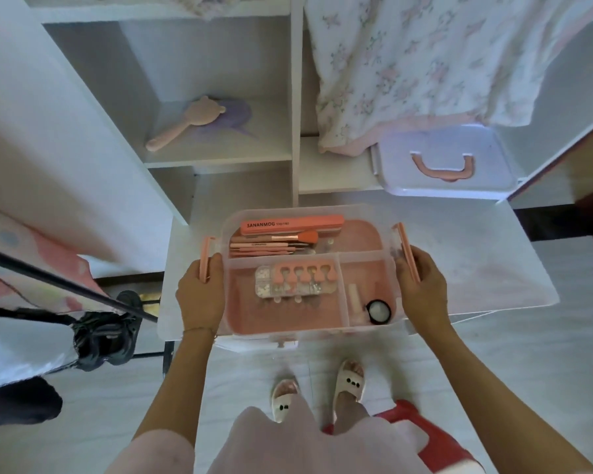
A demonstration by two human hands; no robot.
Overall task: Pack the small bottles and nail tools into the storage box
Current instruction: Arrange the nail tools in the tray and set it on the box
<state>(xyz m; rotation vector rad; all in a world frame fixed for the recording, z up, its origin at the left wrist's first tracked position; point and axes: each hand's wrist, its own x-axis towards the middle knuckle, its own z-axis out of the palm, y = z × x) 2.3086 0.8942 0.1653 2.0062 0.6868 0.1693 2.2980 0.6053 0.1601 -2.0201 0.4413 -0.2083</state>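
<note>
1. Left hand & right hand each curl closed on a pink side latch of the clear plastic storage box, box betw. palms.
2. Judged: keep it level so the pink nail tools inside don't slide; white lid lies beyond right hand.

Small bottles blurred, red stool cut off

arms: bare | dress: pale pink | slippers: cream (dark dots) | left wrist: thin bracelet
</note>
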